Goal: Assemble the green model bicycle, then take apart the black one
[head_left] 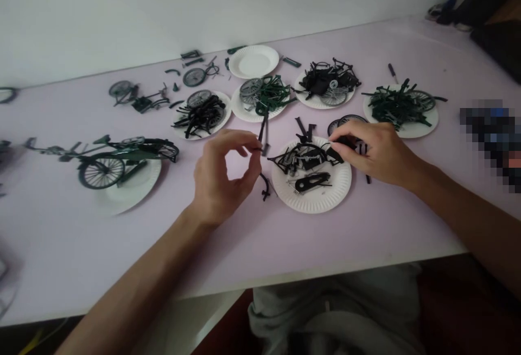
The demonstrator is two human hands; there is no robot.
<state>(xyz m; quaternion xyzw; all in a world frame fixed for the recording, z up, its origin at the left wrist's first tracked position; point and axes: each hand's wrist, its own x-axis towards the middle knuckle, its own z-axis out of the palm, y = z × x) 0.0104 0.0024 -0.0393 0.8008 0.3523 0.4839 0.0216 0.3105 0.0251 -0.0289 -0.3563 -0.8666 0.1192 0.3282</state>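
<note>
My left hand (228,176) is pinched, thumb and forefinger meeting at the end of a thin black rod-like part (264,130) that points up and away. A curved black piece (265,186) lies on the table just right of that hand. My right hand (376,151) is closed in a pinch over the right rim of the nearest white paper plate (311,203); what its fingertips grip is too small to make out. On that plate lie black model-bicycle pieces, among them a flat chain-guard-shaped part (311,182). Black wheels (345,121) lie partly hidden behind the right hand.
More paper plates heaped with dark bicycle parts stand behind, such as the green pile (401,106) at right. A bare plate (253,62) sits near the wall. At left, a mostly assembled model bicycle (130,159) rests over a plate. A small screwdriver (392,71) lies far right.
</note>
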